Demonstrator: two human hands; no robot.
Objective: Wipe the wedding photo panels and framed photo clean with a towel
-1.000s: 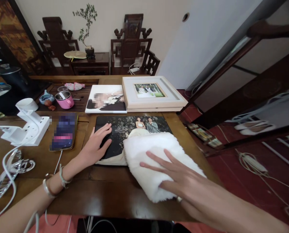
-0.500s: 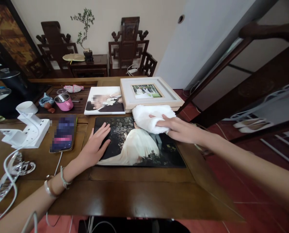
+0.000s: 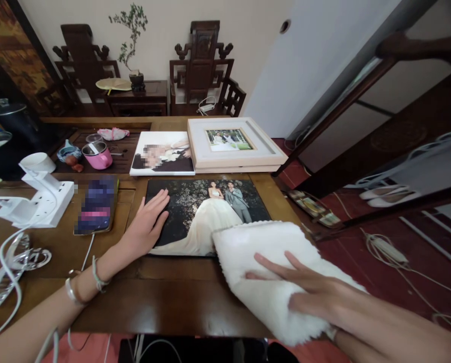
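My left hand (image 3: 150,224) lying flat, thumb apart, my right hand (image 3: 312,286), fingers spread, by the table's (image 3: 165,302) near right corner

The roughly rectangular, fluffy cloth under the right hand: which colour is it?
The fluffy cloth is plain white, seen best in the head view.

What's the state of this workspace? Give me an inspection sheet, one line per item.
Surface: brown wooden table, glossy along its near side.
Job's things: white cloth over the near right corner of a dark photo panel.
Clutter: phone, pink mug, framed picture.
Hands: left hand at the panel's left edge; right hand on the cloth, fingers spread.
Cables: white cable from the phone; power strip on the table.
Surroundings: wooden chair, potted plant, red floor.
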